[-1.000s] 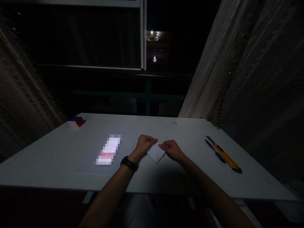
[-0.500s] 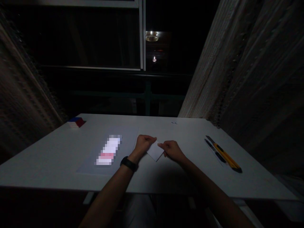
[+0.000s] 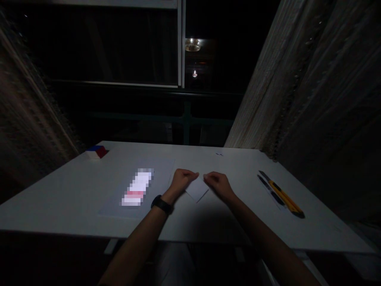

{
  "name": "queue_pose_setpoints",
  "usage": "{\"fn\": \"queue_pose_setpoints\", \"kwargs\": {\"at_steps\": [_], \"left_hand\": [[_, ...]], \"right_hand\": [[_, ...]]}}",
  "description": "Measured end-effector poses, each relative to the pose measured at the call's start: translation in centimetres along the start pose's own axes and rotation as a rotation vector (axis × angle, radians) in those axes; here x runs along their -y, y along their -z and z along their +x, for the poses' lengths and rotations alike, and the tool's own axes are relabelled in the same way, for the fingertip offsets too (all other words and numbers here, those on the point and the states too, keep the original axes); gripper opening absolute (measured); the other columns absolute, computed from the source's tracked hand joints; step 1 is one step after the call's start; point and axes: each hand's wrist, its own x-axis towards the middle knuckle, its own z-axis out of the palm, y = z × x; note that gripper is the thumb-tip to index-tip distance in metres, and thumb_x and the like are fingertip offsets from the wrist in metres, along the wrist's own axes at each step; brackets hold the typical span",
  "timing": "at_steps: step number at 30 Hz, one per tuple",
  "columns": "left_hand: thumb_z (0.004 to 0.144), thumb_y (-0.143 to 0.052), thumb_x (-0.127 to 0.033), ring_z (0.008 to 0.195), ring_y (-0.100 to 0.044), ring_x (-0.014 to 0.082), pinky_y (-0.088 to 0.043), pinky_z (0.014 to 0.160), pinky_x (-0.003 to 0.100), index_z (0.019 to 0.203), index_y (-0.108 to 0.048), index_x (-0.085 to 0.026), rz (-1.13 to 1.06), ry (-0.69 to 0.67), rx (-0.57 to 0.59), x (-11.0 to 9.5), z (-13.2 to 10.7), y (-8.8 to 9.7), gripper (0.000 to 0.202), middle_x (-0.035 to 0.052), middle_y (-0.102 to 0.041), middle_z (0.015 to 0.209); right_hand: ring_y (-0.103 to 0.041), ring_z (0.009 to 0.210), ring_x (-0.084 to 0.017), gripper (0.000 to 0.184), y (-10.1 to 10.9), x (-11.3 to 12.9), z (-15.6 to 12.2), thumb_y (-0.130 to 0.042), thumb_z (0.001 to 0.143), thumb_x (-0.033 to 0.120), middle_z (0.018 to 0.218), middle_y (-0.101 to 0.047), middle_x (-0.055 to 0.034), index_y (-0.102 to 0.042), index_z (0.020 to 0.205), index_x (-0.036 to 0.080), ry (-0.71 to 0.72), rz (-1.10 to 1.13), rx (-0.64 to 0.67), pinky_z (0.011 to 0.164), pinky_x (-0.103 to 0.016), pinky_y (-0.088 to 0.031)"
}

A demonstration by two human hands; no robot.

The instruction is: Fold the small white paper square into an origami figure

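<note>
Small folded white paper piece (image 3: 196, 190), centre of the pale white tabletop (image 3: 74, 190), pinched at its upper corners by both hands; left hand (image 3: 183, 179) clenched on the 10 o'clock corner, black wristwatch (image 3: 161, 204) on its wrist; right hand (image 3: 218, 183) grasping the 2 o'clock corner; yellow-and-black utility knife (image 3: 282, 195) at 3 o'clock; red-and-blue block (image 3: 95, 151) far at 10 o'clock

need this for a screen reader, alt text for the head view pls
Two hands, left and right, pinch a small white paper on a dim white table. A yellow knife lies to the right, a red and blue block far left.
</note>
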Motion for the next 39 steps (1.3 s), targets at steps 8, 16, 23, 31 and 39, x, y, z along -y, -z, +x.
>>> {"fn": "queue_pose_setpoints", "kwargs": {"at_steps": [8,16,23,31,39], "left_hand": [[0.060,-0.064,-0.042,0.057,-0.053,0.0130,-0.038,0.054,0.023,0.063,-0.068,-0.011,0.044,-0.051,0.048,0.2,-0.1,-0.7,0.031,0.0051,-0.063,0.060],[0.058,-0.066,-0.038,0.058,-0.055,0.0146,-0.039,0.054,0.024,0.062,-0.068,-0.012,0.019,-0.001,0.027,0.1,-0.1,-0.7,0.026,0.0065,-0.065,0.061],[0.055,-0.068,-0.038,0.050,-0.053,0.0141,-0.038,0.048,0.025,0.065,-0.068,-0.008,-0.110,0.114,-0.072,0.3,0.2,-0.3,0.032,0.0082,-0.063,0.059],[0.054,-0.069,-0.037,0.047,-0.052,0.0133,-0.036,0.046,0.024,0.063,-0.066,-0.007,-0.186,0.143,-0.127,0.4,0.4,-0.1,0.031,0.0079,-0.062,0.056],[0.051,-0.071,-0.039,0.048,-0.051,0.0114,-0.036,0.047,0.023,0.063,-0.065,-0.008,-0.271,0.129,-0.304,0.1,0.7,0.8,0.033,0.0051,-0.060,0.055]], "right_hand": [[-0.052,0.057,-0.014,0.027,-0.8,-0.5,0.1,-0.057,0.069,0.039,0.059,-0.060,-0.0018,-0.064,0.065,0.013,-0.003,0.056,0.150,0.057,-0.026,-0.039],[-0.053,0.061,-0.015,0.024,-0.7,0.3,0.0,-0.057,0.068,0.035,0.063,-0.062,-0.0028,-0.066,0.067,0.014,-0.004,0.065,0.189,0.059,-0.026,-0.041],[-0.048,0.048,-0.011,0.023,0.0,0.1,0.0,-0.060,0.064,0.035,0.052,-0.059,-0.0010,-0.066,0.066,0.012,-0.112,0.158,0.277,0.050,-0.024,-0.037],[-0.054,0.052,-0.012,0.025,1.0,0.4,-0.2,-0.059,0.066,0.034,0.061,-0.066,-0.0070,-0.067,0.066,0.011,-0.138,0.196,0.373,0.050,-0.023,-0.038],[-0.056,0.052,-0.013,0.025,2.4,-0.4,0.3,-0.061,0.062,0.034,0.060,-0.065,-0.0078,-0.065,0.064,0.010,-0.169,0.164,0.286,0.050,-0.024,-0.039]]}}
